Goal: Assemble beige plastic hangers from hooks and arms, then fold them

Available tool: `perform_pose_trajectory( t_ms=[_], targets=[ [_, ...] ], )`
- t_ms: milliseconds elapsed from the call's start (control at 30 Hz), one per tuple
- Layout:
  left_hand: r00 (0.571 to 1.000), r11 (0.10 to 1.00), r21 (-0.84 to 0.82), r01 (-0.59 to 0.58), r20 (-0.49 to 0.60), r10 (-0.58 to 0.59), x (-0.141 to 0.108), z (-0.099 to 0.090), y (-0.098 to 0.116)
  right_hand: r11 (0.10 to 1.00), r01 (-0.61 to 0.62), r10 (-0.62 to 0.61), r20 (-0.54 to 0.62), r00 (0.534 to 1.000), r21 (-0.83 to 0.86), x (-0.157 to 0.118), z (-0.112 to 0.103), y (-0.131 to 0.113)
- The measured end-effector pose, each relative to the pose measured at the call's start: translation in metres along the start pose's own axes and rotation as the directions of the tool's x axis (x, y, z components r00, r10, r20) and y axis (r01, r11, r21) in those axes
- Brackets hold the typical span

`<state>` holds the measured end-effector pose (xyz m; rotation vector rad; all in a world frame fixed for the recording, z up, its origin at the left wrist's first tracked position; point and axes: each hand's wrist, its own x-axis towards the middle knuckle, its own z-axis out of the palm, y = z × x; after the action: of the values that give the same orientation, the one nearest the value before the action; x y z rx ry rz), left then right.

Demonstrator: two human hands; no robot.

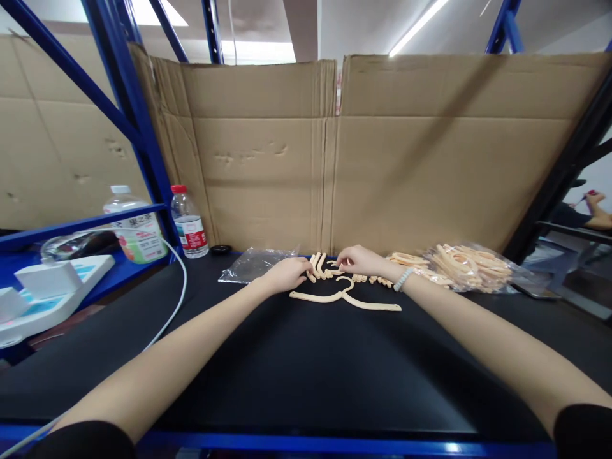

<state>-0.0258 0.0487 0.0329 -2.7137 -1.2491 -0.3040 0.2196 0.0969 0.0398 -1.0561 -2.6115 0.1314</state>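
Observation:
A beige clothes hanger (347,296) lies spread on the black tabletop, its hook toward the back and its two arms pointing out to the sides. Behind it stands a row of curved beige hanger arms (320,264). My left hand (289,274) is at the left end of this row, fingertips curled together on a hanger arm. My right hand (362,261), with a beaded bracelet on the wrist, has bent fingers pinched at a small hanger hook (331,262) beside the row. More short beige pieces (380,281) lie under and beside the right wrist.
A clear bag of beige hangers (471,266) lies at the right. At the left are a flat plastic bag (258,264), a red-capped bottle (190,223), a larger bottle (136,226), and a power strip (57,293) with a white cable. Cardboard (268,159) walls the back.

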Motion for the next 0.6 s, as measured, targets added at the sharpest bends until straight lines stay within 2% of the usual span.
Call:
perform_pose_trajectory(
  t_ms=[133,333,467,600],
  targets=[
    [1.0,1.0,0.004,0.014,0.028,-0.014,0.002,0.002,0.001,0.999,0.001,0.001,0.053,0.999,-0.032,0.013,0.008,0.0],
    [0.999,1.0,-0.004,0.017,0.039,-0.017,0.006,0.008,0.0,0.991,-0.039,0.047,0.056,0.997,-0.125,0.009,0.016,-0.009],
    [0.999,0.999,-0.034,0.014,0.029,-0.013,0.007,0.012,-0.004,0.986,-0.077,0.073,-0.031,0.997,-0.147,0.002,0.018,-0.015],
    [1.0,0.996,-0.087,0.008,0.019,-0.006,0.008,0.016,-0.007,0.985,-0.143,0.121,-0.212,0.97,-0.092,-0.002,0.015,-0.013]
  ],
)
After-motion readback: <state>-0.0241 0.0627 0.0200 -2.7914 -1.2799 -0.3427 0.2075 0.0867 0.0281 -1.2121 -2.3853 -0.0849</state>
